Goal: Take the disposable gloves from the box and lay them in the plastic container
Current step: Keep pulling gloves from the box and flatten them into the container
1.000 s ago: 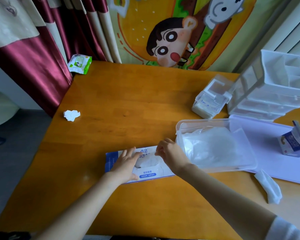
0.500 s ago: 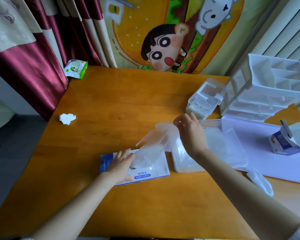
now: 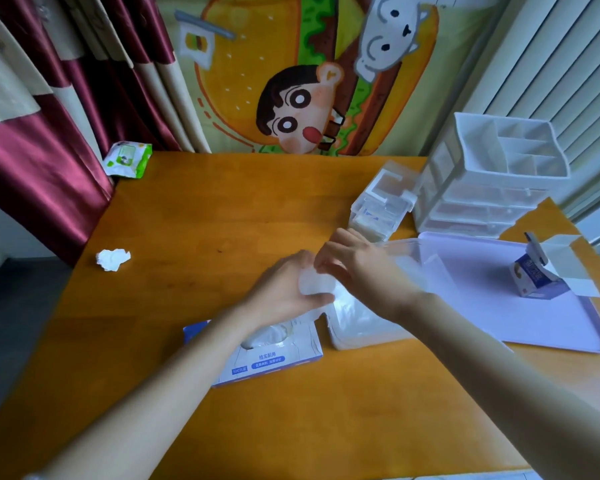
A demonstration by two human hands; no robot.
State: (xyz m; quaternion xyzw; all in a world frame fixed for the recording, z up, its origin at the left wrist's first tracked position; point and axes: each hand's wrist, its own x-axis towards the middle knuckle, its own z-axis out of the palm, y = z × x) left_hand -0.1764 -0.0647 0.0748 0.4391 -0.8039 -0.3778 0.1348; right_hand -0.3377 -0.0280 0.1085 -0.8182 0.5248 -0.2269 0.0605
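The blue and white glove box [image 3: 271, 358] lies flat on the wooden table, with crumpled clear film showing in its oval opening. Right of it stands the clear plastic container [image 3: 361, 336], holding a layer of thin gloves. A translucent disposable glove [image 3: 314, 284] hangs between both hands, above the gap between box and container. My left hand [image 3: 284, 289] grips its left side, thumb underneath. My right hand [image 3: 361, 268] pinches its upper edge, over the container's left end.
A lilac tray [image 3: 520, 306] with a small opened carton [image 3: 537, 271] lies right of the container. White drawer organisers [image 3: 492, 181] and a small clear drawer unit [image 3: 378, 209] stand behind. A crumpled tissue [image 3: 113, 259] and a wipes pack [image 3: 127, 159] sit at the left.
My right hand drew a glove up out of the box and toward the container. My left hand left the box top and came up to take hold of the glove.
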